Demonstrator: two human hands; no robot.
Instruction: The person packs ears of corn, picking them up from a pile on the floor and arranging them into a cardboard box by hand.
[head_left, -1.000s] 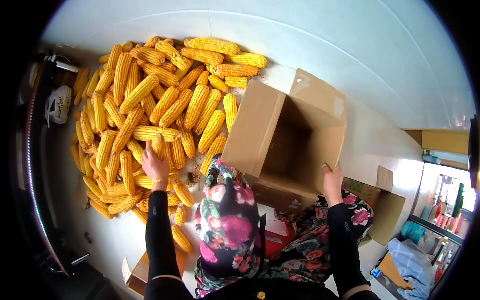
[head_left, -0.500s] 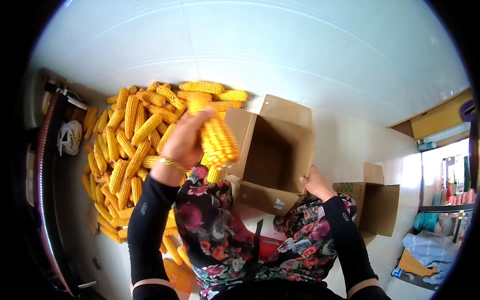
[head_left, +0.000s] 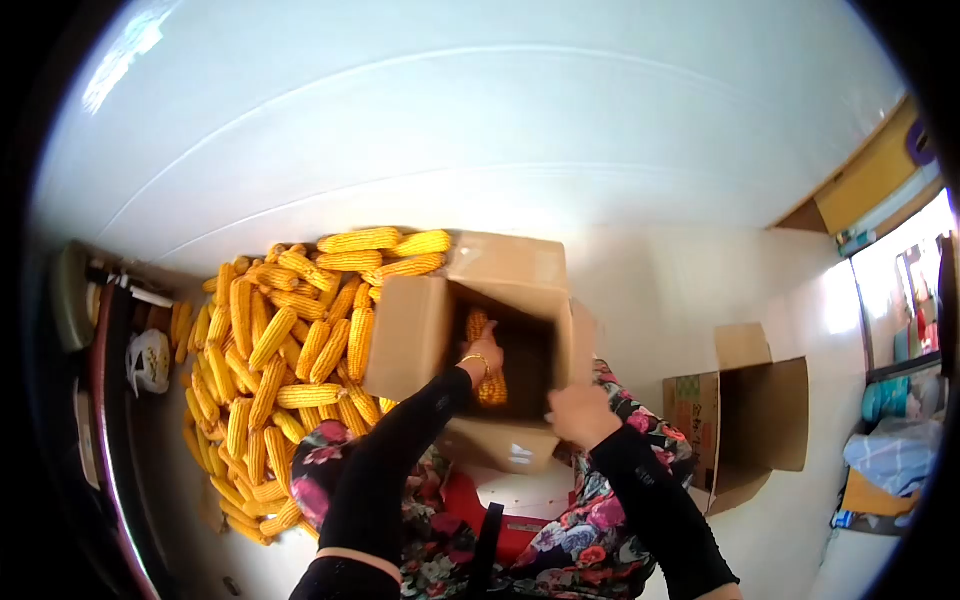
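Note:
Inside the open cardboard box (head_left: 400,340) is my left hand (head_left: 484,354), its fingers around yellow corn cobs (head_left: 491,388), one showing above the hand and one below. My right hand (head_left: 583,412) pinches the box's near right edge, with a flap upright beside it. The box stands between my knees, its flaps spread outward. To its left lies a large heap of corn cobs (head_left: 270,350), partly covered by the left flap and my left sleeve.
A second open cardboard box (head_left: 700,420) stands at the right. A white plastic bag (head_left: 149,361) and a dark cabinet edge (head_left: 108,430) are at the left. Folded blue cloth (head_left: 890,455) lies on a shelf at the far right. A pale wall rises behind.
My left hand has carried corn from the heap across into the box. My right hand still holds the box edge. The view has shifted, and the box appears further left.

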